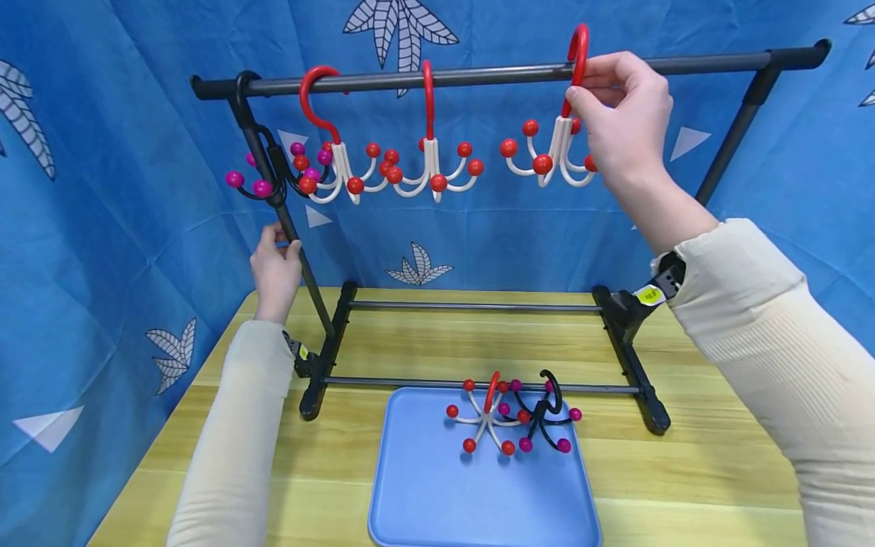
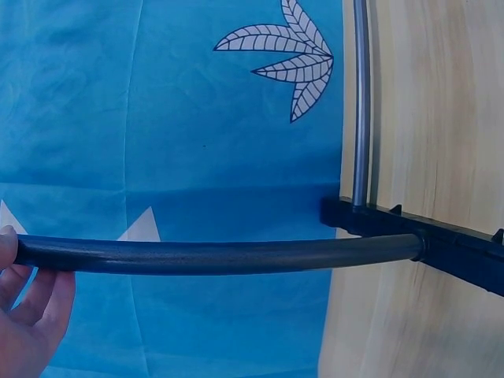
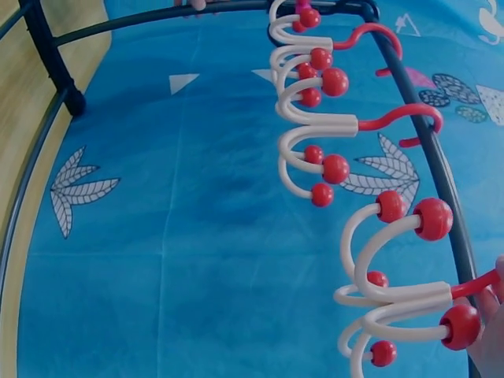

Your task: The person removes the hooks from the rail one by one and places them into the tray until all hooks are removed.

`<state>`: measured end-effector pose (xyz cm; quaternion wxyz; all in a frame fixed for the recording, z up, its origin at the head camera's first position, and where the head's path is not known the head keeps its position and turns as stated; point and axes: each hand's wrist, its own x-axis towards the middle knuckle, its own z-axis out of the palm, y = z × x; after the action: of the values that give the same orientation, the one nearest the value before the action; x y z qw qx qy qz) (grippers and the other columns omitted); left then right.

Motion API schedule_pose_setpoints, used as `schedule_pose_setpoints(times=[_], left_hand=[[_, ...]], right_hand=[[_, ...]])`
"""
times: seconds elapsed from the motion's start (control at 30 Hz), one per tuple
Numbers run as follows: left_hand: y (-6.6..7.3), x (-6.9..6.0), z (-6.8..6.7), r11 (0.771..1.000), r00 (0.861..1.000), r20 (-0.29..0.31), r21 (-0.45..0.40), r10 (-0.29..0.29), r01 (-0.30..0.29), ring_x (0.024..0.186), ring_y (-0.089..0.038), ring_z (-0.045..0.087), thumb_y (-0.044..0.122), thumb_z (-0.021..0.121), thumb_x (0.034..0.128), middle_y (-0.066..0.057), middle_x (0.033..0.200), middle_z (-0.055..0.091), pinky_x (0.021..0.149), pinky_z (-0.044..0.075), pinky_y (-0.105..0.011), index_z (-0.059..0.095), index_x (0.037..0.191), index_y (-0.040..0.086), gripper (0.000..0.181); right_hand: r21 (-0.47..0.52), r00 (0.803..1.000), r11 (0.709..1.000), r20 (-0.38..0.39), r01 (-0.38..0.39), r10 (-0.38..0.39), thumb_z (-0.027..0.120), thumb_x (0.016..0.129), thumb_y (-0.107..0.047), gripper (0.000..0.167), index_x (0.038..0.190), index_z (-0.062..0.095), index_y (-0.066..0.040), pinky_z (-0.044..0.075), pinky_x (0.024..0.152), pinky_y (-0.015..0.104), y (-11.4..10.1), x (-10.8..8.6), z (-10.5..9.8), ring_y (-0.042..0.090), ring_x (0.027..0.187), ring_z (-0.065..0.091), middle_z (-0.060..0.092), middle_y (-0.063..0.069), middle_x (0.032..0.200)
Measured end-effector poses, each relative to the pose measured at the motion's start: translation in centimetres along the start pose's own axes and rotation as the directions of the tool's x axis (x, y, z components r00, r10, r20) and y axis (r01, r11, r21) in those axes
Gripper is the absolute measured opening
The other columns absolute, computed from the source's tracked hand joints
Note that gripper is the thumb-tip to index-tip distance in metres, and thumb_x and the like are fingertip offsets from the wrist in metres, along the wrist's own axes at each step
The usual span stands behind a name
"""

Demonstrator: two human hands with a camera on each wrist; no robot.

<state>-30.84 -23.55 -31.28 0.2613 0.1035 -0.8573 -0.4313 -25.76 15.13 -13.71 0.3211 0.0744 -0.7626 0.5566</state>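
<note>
At the top right of the head view, my right hand (image 1: 625, 114) pinches the red hook of a white multi-arm hanger (image 1: 560, 144) at the rack's top bar (image 1: 499, 74). Red balls tip that hanger's curved arms. Two like hangers, one at left (image 1: 342, 171) and one mid-bar (image 1: 431, 159), hang from the same bar. A black hanger with magenta balls (image 1: 273, 163) hangs at the bar's left end, partly overlapped. My left hand (image 1: 276, 266) grips the rack's left upright (image 1: 311, 281); the left wrist view shows fingers (image 2: 55, 307) and thumb around that post.
On the wooden table (image 1: 205, 448) stands the rack's base, with two low rails (image 1: 472, 306). A blue tray (image 1: 437, 494) lies in front, holding another white hanger (image 1: 487, 418) and a black hanger (image 1: 542, 414) side by side. Blue patterned cloth (image 1: 492, 251) hangs behind.
</note>
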Motion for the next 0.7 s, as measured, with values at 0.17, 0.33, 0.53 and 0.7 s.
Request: schedule_pose_setpoints(times=[0.17,0.33,0.53,0.7], left_hand=[[0.1,0.0,0.0,1.0,1.0,-0.002,-0.003,-0.005,0.005,0.104,-0.029,0.055,0.013,0.047,0.0941,-0.016,0.118,0.054,0.087,0.045,-0.043,0.045,0.126,0.005,0.033],[-0.1,0.1,0.1,1.0,1.0,-0.002,0.002,-0.002,0.002,0.103,-0.028,0.055,0.014,0.048,0.0939,-0.015,0.117,0.054,0.087,0.046,-0.042,0.045,0.125,0.006,0.032],[-0.1,0.2,0.1,1.0,1.0,-0.002,0.0,0.006,-0.006,0.104,-0.029,0.055,0.013,0.048,0.094,-0.016,0.118,0.054,0.086,0.046,-0.043,0.045,0.126,0.006,0.033],[0.1,0.1,0.1,1.0,1.0,-0.001,0.006,-0.016,0.016,0.105,-0.028,0.055,0.014,0.047,0.0942,-0.014,0.119,0.054,0.087,0.046,-0.042,0.044,0.126,0.007,0.033]], right_hand=[[-0.006,0.999,0.999,0.007,0.036,-0.035,0.064,0.084,-0.02,0.029,0.113,0.061,-0.011,0.045,0.089,0.022,-0.1,-0.6,-0.2,0.004,0.093,0.055,0.061,0.002,0.109],[-0.008,0.998,0.998,0.028,0.057,-0.057,0.065,0.084,-0.021,0.03,0.112,0.062,-0.01,0.042,0.093,0.026,0.7,-1.4,-0.3,0.007,0.094,0.057,0.063,0.003,0.108],[-0.009,0.996,0.997,0.052,0.071,-0.07,0.066,0.083,-0.021,0.029,0.11,0.062,-0.008,0.042,0.093,0.028,2.0,-2.8,-0.2,0.009,0.092,0.059,0.064,0.003,0.104],[-0.004,0.995,0.998,0.078,0.061,-0.061,0.065,0.084,-0.02,0.028,0.109,0.063,-0.008,0.042,0.093,0.031,2.9,-4.2,0.1,0.011,0.093,0.059,0.064,0.003,0.103]])
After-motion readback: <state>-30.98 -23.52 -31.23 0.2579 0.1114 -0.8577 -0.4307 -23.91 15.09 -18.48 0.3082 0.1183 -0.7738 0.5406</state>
